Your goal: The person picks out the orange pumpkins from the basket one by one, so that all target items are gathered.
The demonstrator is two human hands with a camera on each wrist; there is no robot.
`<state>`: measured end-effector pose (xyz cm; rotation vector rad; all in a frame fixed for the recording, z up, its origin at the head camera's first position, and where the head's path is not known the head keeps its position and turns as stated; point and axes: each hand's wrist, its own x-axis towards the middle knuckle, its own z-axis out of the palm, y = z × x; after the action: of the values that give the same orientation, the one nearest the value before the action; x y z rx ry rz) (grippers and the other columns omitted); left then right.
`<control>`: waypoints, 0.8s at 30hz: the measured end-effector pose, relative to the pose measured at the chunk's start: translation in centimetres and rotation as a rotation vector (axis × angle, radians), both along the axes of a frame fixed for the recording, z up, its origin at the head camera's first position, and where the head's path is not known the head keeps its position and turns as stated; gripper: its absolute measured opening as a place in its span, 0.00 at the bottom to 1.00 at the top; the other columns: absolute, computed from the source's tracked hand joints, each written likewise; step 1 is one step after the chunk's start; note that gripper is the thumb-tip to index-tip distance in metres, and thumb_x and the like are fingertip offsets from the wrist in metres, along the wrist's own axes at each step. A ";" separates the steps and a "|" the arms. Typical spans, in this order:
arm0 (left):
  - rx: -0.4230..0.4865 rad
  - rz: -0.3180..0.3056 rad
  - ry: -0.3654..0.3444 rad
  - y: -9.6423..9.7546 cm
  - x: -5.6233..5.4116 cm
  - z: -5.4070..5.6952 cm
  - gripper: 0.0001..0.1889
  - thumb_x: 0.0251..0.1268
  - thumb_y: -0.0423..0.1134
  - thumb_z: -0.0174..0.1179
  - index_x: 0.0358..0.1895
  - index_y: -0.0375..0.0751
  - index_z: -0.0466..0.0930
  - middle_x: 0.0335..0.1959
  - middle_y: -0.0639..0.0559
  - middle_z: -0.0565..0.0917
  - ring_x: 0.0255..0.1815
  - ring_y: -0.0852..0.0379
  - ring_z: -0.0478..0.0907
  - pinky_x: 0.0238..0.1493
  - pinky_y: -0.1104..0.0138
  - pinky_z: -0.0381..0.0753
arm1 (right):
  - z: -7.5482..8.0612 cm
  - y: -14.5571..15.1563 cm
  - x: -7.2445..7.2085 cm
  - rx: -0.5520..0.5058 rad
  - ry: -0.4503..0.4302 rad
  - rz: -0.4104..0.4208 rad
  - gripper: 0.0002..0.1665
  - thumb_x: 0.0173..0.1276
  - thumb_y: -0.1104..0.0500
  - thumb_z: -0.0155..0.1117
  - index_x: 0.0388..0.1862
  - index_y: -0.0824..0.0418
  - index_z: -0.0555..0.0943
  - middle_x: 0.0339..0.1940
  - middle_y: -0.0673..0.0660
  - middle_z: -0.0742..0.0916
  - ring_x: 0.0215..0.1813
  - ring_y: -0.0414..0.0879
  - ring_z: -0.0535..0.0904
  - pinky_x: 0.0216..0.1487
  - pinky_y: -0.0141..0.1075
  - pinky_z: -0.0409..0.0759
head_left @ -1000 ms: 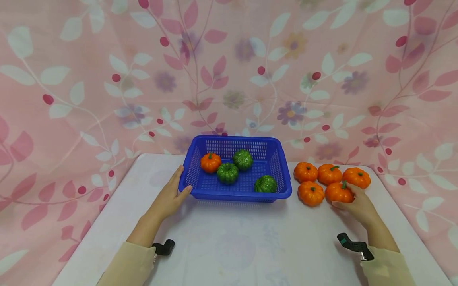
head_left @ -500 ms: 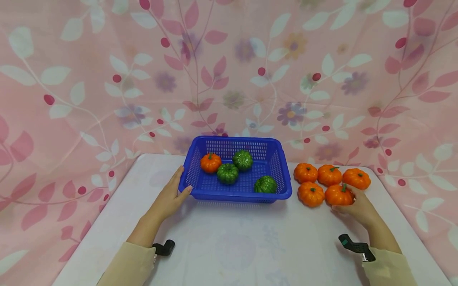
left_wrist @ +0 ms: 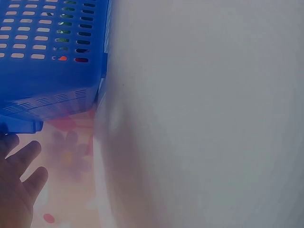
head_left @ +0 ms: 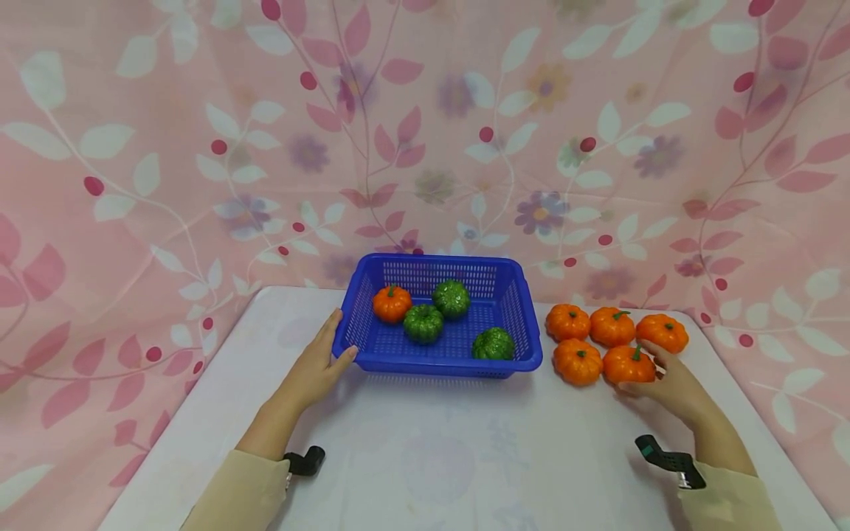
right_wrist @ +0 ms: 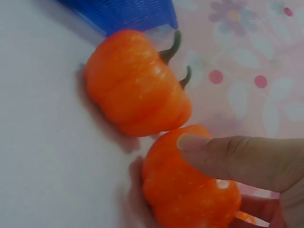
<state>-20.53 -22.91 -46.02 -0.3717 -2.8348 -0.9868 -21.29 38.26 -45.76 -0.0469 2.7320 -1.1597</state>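
A blue plastic basket (head_left: 434,363) holds an orange mini pumpkin (head_left: 392,304) and a few green ones, including a green pumpkin (head_left: 493,344) at its front right. My left hand (head_left: 319,369) touches the basket's left side with fingers and thumb spread and extended. On the right, my right hand (head_left: 667,383) has its thumb and fingers around an orange pumpkin (head_left: 626,367) on the table. Its thumb lies across the pumpkin's near side in the right wrist view, while the fingers are mostly hidden behind. Beside it sits another orange pumpkin (right_wrist: 135,85).
Three more orange pumpkins stand in a back row, with one pumpkin (head_left: 661,333) near the table's right edge. A white cloth covers the table (head_left: 438,457). A pink floral curtain (head_left: 425,147) hangs right behind it.
My right wrist has shifted slightly right and toward me. The pumpkin at that hand has tipped a little, its stem now lower. My left hand and the basket keep their places.
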 end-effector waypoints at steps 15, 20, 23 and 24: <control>0.004 -0.016 0.049 0.0 -0.1 -0.3 0.41 0.78 0.50 0.52 0.81 0.35 0.41 0.82 0.40 0.47 0.80 0.40 0.48 0.77 0.45 0.50 | 6.3 -1.0 1.1 0.109 0.065 -0.025 0.57 0.72 0.37 0.59 0.80 0.72 0.46 0.74 0.82 0.57 0.67 0.83 0.58 0.58 0.74 0.66; 0.008 -0.025 0.063 -0.1 -0.2 -0.4 0.41 0.78 0.52 0.50 0.81 0.34 0.41 0.81 0.38 0.47 0.80 0.40 0.48 0.77 0.45 0.50 | 7.9 -2.5 1.3 0.073 0.099 0.003 0.50 0.75 0.40 0.56 0.80 0.69 0.50 0.73 0.80 0.61 0.69 0.80 0.57 0.58 0.76 0.64; 0.006 -0.021 0.058 -0.1 -0.2 -0.4 0.41 0.78 0.53 0.50 0.81 0.35 0.41 0.82 0.39 0.47 0.80 0.40 0.48 0.77 0.44 0.50 | 9.0 -3.6 1.4 0.036 0.135 0.036 0.46 0.78 0.43 0.54 0.80 0.68 0.52 0.72 0.80 0.64 0.69 0.79 0.60 0.58 0.75 0.65; 0.008 -0.018 0.059 -0.1 -0.2 -0.4 0.41 0.78 0.53 0.50 0.81 0.35 0.41 0.82 0.39 0.47 0.80 0.40 0.48 0.77 0.45 0.50 | 9.5 -4.0 1.4 0.022 0.150 0.049 0.44 0.78 0.44 0.53 0.80 0.68 0.53 0.72 0.80 0.65 0.69 0.78 0.61 0.58 0.75 0.65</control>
<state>-20.74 -23.05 -46.39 -0.4193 -2.7788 -0.9737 -19.90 34.26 -36.30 -0.2053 2.8548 -1.1563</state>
